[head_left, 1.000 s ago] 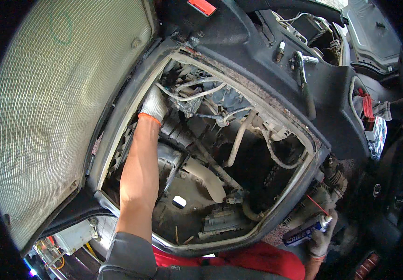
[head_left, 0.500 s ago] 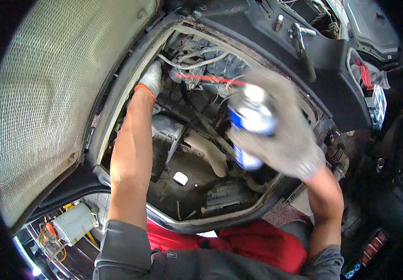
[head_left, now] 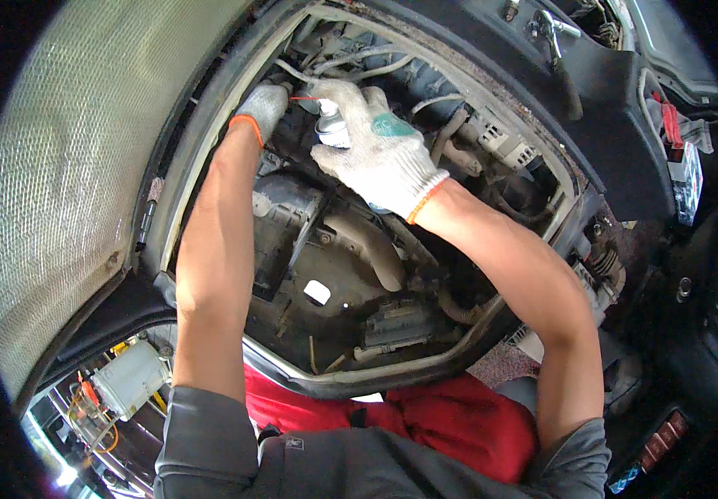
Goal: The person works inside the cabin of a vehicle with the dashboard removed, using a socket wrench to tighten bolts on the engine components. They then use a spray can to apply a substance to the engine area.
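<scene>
In a white knitted glove with a green patch, my right hand [head_left: 384, 154] grips a spray can [head_left: 331, 130] with a white top. From its nozzle a thin red straw [head_left: 304, 99] points left toward my other hand. My left hand [head_left: 262, 110], gloved with an orange cuff, reaches deep into the far left of the engine compartment. Its fingers are bunched beside a metal engine part, and the tips are partly hidden. Pale hoses [head_left: 367, 60] run just beyond both hands. Most of the can's body is behind my right glove.
A woven-faced cover [head_left: 68, 166] stands raised on the left. The opening's pale rim [head_left: 309, 374] surrounds the compartment. On the dark trim at far right lie a ratchet [head_left: 552, 40] and a spark plug [head_left: 511, 9]. A small box [head_left: 685, 183] sits farther right.
My right hand has swung left and forward with the spray can, bringing the red straw close to my left hand. My left hand stays at about the same place in the compartment.
</scene>
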`<state>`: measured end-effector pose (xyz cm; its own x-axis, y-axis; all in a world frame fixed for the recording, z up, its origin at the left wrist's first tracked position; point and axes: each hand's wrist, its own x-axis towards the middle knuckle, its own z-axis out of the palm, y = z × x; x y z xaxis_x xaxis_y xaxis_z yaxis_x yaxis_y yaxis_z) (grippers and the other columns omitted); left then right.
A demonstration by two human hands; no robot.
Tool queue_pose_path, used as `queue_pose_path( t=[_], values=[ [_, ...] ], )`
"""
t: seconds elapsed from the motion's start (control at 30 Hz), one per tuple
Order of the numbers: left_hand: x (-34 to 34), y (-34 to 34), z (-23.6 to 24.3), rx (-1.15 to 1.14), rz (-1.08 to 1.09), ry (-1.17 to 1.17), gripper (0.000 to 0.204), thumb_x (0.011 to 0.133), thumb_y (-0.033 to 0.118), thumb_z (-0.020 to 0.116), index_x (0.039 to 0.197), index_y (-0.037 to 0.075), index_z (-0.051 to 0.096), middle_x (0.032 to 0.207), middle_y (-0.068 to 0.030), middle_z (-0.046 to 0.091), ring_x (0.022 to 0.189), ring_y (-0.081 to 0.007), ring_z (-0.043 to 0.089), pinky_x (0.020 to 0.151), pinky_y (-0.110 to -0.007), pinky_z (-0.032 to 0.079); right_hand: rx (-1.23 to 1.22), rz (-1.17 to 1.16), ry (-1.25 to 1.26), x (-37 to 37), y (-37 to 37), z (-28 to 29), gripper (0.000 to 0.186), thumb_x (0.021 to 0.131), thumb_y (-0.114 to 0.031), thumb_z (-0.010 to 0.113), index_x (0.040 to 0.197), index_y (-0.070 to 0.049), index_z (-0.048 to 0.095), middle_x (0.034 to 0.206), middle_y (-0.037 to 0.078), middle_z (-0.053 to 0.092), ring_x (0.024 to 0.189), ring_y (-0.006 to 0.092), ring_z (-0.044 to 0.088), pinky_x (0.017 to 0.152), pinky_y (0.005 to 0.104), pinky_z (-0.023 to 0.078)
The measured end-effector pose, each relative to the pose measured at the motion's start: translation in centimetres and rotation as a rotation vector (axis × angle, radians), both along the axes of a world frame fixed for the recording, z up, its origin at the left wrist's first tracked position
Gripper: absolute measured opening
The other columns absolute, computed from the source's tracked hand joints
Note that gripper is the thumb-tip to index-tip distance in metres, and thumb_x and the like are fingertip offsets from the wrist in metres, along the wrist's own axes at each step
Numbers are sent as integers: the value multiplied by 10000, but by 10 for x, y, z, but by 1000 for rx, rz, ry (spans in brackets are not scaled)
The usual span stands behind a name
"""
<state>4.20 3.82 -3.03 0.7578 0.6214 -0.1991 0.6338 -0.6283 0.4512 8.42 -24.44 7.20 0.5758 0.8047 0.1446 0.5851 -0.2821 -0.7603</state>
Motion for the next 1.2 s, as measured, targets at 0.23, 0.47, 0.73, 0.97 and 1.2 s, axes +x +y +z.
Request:
queue_pose_path(
  t=[0.23, 0.47, 0.73, 0.97, 1.2],
  values=[
    [-16, 34, -11, 0, -111, 41, 429, 1093, 280, 439, 1251, -7, 716, 1259, -239, 744, 1137, -375, 689, 979, -484, 514, -60, 105, 16, -6, 5, -26, 579, 956, -394, 734, 1476, -278, 508, 1243, 301, 609, 1015, 503, 720, 884, 578, 596],
    [-8, 9, 13, -145, 45, 35, 479, 1042, 320, 458, 1233, -56, 684, 1234, -252, 738, 1089, -366, 656, 965, -495, 494, -106, 157, 5, -1, 7, -35, 672, 915, -318, 777, 1519, -246, 493, 1278, 247, 598, 1086, 459, 697, 945, 523, 594],
    [-12, 23, 5, -131, 7, 67, 471, 1048, 319, 448, 1235, -49, 675, 1212, -259, 733, 1093, -386, 660, 964, -498, 492, -131, 167, -3, -2, 10, -32, 613, 933, -351, 748, 1490, -257, 509, 1300, 269, 595, 1081, 465, 714, 910, 571, 593],
    [-18, 39, -6, -23, -104, 65, 504, 1063, 338, 439, 1263, -60, 675, 1255, -270, 730, 1148, -401, 666, 1006, -484, 489, -55, 189, -4, -2, 14, -40, 592, 941, -358, 739, 1478, -249, 515, 1288, 259, 615, 1075, 461, 719, 919, 564, 596],
    [-18, 40, -22, 160, 94, 5, 633, 1088, 485, 493, 1432, -26, 638, 1461, -246, 660, 1368, -406, 598, 1167, -447, 420, -92, 303, 156, 6, 3, -12, 679, 897, -287, 827, 1486, -166, 510, 1337, 203, 656, 1233, 413, 655, 1052, 494, 554]
  ],
)
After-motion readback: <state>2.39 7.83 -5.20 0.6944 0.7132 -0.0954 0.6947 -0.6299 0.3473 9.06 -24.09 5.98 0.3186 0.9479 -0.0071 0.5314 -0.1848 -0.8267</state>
